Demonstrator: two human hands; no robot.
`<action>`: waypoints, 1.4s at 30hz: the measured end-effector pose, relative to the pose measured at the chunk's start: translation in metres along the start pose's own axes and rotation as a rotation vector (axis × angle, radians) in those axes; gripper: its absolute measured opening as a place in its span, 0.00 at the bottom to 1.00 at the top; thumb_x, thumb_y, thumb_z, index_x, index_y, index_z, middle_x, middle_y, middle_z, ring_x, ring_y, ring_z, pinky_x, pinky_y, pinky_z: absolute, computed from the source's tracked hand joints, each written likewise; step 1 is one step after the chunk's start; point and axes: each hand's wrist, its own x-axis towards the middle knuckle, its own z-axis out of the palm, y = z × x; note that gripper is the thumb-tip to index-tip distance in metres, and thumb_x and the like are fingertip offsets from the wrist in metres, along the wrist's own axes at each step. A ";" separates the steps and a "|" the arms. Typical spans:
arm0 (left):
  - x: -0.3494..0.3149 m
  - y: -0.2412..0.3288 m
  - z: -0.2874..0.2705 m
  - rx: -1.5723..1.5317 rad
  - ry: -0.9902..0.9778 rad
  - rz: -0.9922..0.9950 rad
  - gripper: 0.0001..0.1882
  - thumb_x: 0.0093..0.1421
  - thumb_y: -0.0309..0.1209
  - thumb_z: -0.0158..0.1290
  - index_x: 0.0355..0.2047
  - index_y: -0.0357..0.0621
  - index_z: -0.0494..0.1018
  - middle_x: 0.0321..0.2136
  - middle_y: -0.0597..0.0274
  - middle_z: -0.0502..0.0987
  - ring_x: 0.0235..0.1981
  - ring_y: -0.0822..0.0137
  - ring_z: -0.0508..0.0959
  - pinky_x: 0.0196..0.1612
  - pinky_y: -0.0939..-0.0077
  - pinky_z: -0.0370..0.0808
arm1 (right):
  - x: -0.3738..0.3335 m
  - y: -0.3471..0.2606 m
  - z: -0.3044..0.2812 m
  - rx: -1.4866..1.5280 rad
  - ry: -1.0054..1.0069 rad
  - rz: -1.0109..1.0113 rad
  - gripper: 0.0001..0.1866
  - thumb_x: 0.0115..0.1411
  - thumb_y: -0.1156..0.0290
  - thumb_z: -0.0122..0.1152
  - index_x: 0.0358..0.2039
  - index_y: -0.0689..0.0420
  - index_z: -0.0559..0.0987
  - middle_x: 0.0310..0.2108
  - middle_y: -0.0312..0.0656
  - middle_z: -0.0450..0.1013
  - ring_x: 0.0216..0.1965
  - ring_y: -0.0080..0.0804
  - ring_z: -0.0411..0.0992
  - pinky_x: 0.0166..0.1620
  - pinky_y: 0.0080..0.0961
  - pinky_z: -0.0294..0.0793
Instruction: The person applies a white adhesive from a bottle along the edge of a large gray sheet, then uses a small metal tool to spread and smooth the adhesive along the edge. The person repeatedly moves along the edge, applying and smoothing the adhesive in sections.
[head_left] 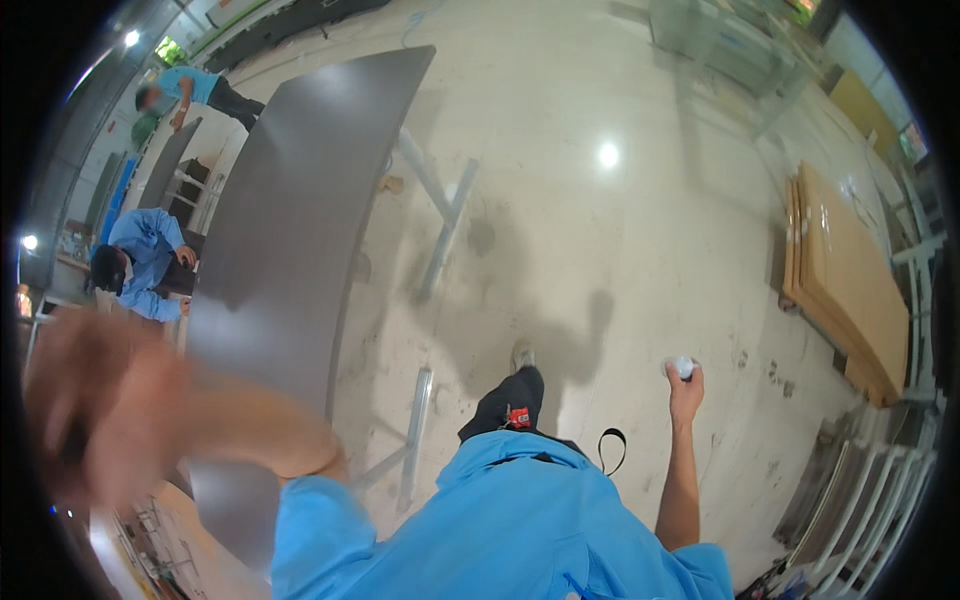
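Pale, scuffed workshop floor (600, 250) spreads under the person, who appears to be mid-stride, one shoe (522, 354) forward. The right hand (685, 385) hangs out to the side over that floor, fingers clenched around a small white cylindrical object (683, 367) whose top pokes out above the fist; what it is exactly is too small to tell. The left hand (85, 400) is raised close to the camera at the left edge, so blurred that I cannot tell whether its fingers are curled or spread, or whether they hold anything.

Just beside the left arm stands a long dark grey tabletop (290, 220) on pale metal legs (440, 215). Well apart, to the right, lies a stack of brown boards (850, 270), with white metal frames (870, 500) near the lower right corner. Two other people in blue work at the far left.

Judging from this, the swinging left arm could clip the tabletop's edge, and loose leg parts on the floor could trip a step.
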 end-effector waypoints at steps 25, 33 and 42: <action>-0.060 -0.669 -0.511 0.920 0.896 -1.154 0.17 0.64 0.44 0.62 0.40 0.41 0.85 0.28 0.70 0.80 0.19 0.80 0.62 0.25 0.78 0.58 | 0.630 -0.340 0.409 0.052 -0.323 -0.212 0.31 0.60 0.63 0.77 0.56 0.65 0.74 0.44 0.45 0.77 0.44 0.34 0.76 0.50 0.33 0.77; -0.024 -0.773 -0.659 1.075 1.300 -0.855 0.18 0.64 0.42 0.61 0.39 0.37 0.85 0.32 0.63 0.85 0.33 0.72 0.78 0.40 0.74 0.73 | 0.732 -0.584 0.631 -0.072 -0.713 -0.688 0.28 0.59 0.67 0.78 0.54 0.61 0.73 0.46 0.44 0.79 0.46 0.35 0.78 0.53 0.32 0.77; 0.006 -0.837 -0.713 1.055 1.739 -0.593 0.12 0.67 0.34 0.63 0.38 0.34 0.84 0.24 0.70 0.79 0.21 0.81 0.66 0.25 0.78 0.60 | 0.710 -0.692 0.805 -0.144 -1.287 -0.906 0.31 0.58 0.66 0.78 0.57 0.60 0.71 0.48 0.48 0.76 0.48 0.41 0.78 0.52 0.35 0.78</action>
